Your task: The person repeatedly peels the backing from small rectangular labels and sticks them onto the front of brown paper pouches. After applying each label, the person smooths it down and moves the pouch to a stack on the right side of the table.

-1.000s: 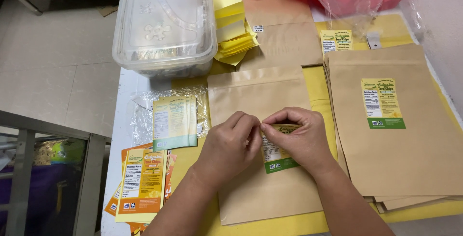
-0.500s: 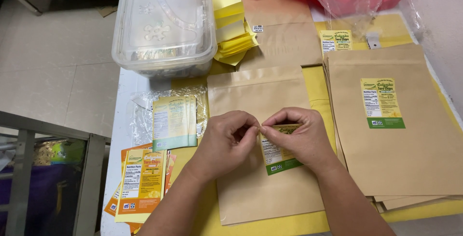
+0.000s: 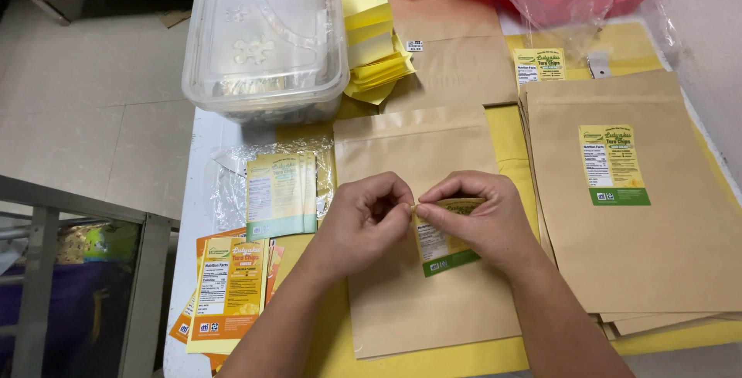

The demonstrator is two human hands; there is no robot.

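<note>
Label (image 3: 444,239) stays pinched between left hand (image 3: 367,219) and right hand (image 3: 483,219), unmoved since before.

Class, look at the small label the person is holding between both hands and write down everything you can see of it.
The label is a small upright rectangle, yellow at the top, white with dark print in the middle, green along the bottom edge. It looks like thin glossy sticker paper. It tilts slightly, its lower end lying over the brown paper pouch. The left hand and right hand pinch its upper left corner with fingertips, as if picking at the edge; the right hand's fingers cover its top. Whether any backing has separated cannot be told.
</note>
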